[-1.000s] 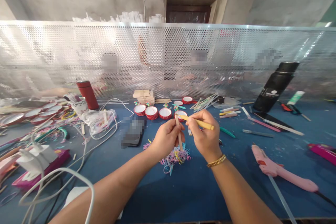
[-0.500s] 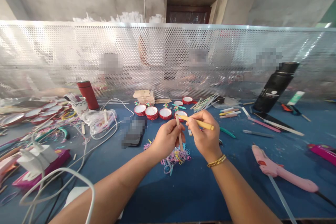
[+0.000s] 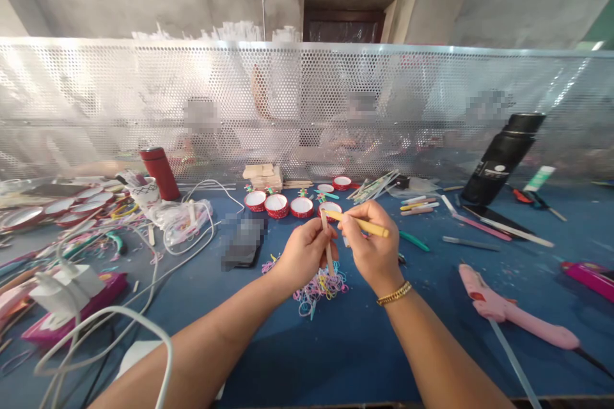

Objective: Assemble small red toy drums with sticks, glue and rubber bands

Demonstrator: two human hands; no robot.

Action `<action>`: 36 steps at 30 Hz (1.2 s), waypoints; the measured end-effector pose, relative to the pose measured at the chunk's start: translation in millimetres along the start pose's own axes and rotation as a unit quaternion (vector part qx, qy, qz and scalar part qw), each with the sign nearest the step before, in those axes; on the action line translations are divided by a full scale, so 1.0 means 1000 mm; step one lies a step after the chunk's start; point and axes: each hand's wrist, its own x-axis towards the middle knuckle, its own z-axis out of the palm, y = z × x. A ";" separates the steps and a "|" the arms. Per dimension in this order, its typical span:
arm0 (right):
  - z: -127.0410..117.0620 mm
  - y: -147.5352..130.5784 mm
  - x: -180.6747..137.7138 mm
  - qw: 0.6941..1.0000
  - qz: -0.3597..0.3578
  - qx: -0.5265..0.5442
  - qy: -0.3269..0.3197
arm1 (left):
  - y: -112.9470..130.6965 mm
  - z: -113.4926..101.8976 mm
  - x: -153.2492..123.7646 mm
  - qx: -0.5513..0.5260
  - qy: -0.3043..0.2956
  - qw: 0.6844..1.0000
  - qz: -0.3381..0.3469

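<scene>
My left hand [image 3: 307, 249] is closed around a flat wooden craft stick [image 3: 329, 258], which stands nearly upright between thumb and fingers. In my right hand [image 3: 374, 246] is a yellow marker pen [image 3: 369, 225], gripped like a writing tool. Its tip meets or comes very close to the upper end of the stick; exact contact is too small to tell. Below both hands lies a heap of small coloured rubber bands [image 3: 314, 294]. Just beyond them several small red drums with white tops [image 3: 302, 206] stand in a row.
A pink glue gun [image 3: 518, 316] lies at right, near several markers [image 3: 419, 204] and a black bottle [image 3: 503, 156]. White cables [image 3: 167, 332], a phone [image 3: 244, 243] and a red flask [image 3: 160, 172] are at left. A perforated metal screen [image 3: 288, 108] closes off the back.
My right hand and the marker have shifted very slightly left. Otherwise the hold on the stick and the marker looks the same.
</scene>
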 end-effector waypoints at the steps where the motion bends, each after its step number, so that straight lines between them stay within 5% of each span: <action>1: 0.000 0.000 0.000 1.000 0.000 0.000 0.001 | 0.000 0.000 0.000 0.001 0.000 1.000 0.000; 36: 0.000 0.000 0.000 1.000 -0.009 -0.001 0.000 | 0.000 -0.001 0.000 -0.001 -0.004 1.000 0.000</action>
